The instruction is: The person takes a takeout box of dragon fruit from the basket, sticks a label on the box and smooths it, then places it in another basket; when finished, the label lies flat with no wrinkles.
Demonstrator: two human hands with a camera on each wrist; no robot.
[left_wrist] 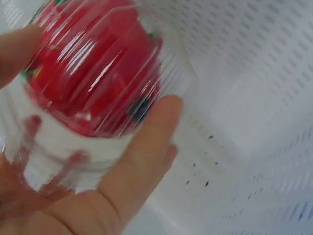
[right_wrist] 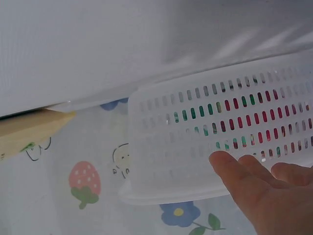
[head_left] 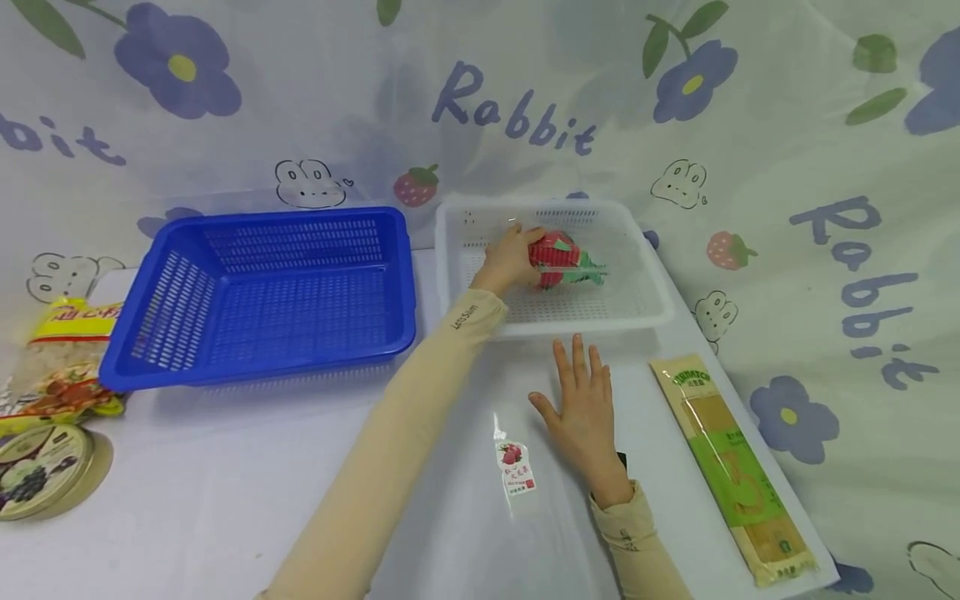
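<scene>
My left hand [head_left: 512,257] reaches into the white slotted basket [head_left: 467,325]. It grips a red dragon fruit [head_left: 555,258] with green tips, wrapped in clear ribbed plastic. In the left wrist view the left hand's thumb and fingers [left_wrist: 142,152] spread round the wrapping, with the red fruit [left_wrist: 98,73] showing through. My right hand [head_left: 583,417] hovers over the table in front of the basket, fingers spread and holding nothing. In the right wrist view, red and green show through the slots of the white basket [right_wrist: 161,166], near the right fingertips.
Left of the white basket stands a blue basket [head_left: 408,325]. A yellow food bag [head_left: 63,367] and a round tin [head_left: 41,471] sit at the far left. A green-and-beige flat packet [head_left: 731,467] lies at the right edge. A fruit sticker [head_left: 516,467] shows near the right hand.
</scene>
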